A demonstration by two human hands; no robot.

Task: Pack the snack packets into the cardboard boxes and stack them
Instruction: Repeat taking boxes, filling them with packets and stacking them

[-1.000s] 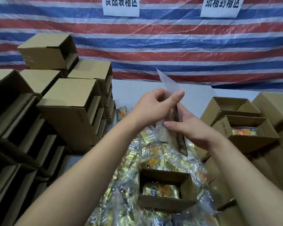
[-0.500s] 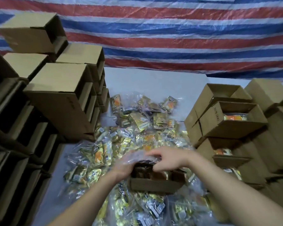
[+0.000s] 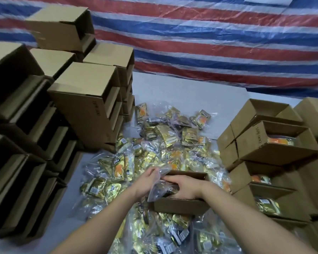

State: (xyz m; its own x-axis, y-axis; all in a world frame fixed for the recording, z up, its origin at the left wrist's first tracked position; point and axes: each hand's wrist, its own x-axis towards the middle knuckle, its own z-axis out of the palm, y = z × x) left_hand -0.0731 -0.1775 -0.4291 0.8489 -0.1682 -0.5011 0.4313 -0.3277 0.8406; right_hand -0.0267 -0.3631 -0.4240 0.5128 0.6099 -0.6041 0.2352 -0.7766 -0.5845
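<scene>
1. Grey tabletop (image 3: 191, 96) is seen under everything, with a red, white and blue striped tarp (image 3: 209, 43) hung behind it.
2. Nearest the camera, a heap of gold snack packets (image 3: 165, 143) in clear wrap is spread over the middle of the table.
3. An open cardboard box (image 3: 180, 205) is set on that heap, close to the person.
4. A snack packet (image 3: 161, 187) in crinkled clear wrap is held over the box's left edge, partly inside it.
5. The left hand (image 3: 148, 180) is curled round the packet's upper left side, pinching the wrap.
6. The right hand (image 3: 185, 186) is laid on the packet inside the box, fingers bent over it.
7. To the right, filled boxes (image 3: 275, 149) are stacked with openings facing the camera, packets visible inside.
8. To the left and farther back, empty boxes (image 3: 84, 99) are piled on their sides in tall stacks.
</scene>
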